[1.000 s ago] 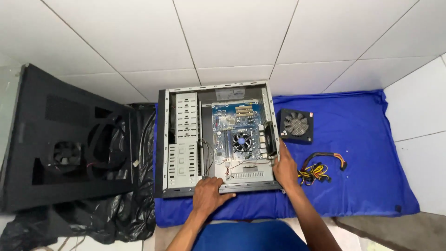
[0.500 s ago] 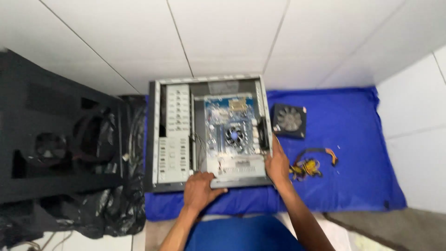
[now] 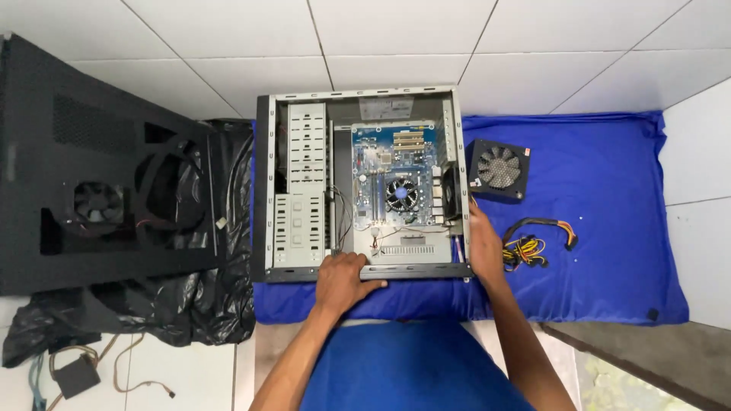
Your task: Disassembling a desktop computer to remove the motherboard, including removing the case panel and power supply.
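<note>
Head view, looking straight down at an opened computer case (image 3: 365, 183) lying on its side on a blue mat (image 3: 601, 228). Nearest the camera, the left hand (image 3: 343, 280) lies over the case's near edge rail, fingers curled onto the metal lip in a grasp. The right hand (image 3: 485, 245) presses along the outside of the case's right wall, fingers extended upward; whether it grips the wall or merely steadies it cannot be told from this angle.

Compared with the pictures from a second and half a second ago, both hands keep the same stations on the case; the framing has steadied and the blur has cleared, and the case shows no evident shift on the mat. The judgement is that the hands are bracing or squaring the chassis rather than working on parts inside it.

Inside the case, a blue motherboard (image 3: 400, 179) with a round cooler fan (image 3: 400, 193) occupies the right half; a grey drive cage (image 3: 298, 190) fills the left half. Right of the case, apart from it, a black power supply (image 3: 499, 169) rests on the mat, with a bundle of yellow and black cables (image 3: 533, 245) lying just beside the right hand. To the left, a black side panel (image 3: 99, 167) with fans lies over a black plastic bag (image 3: 183, 297). White floor tiles (image 3: 381, 38) extend beyond.
</note>
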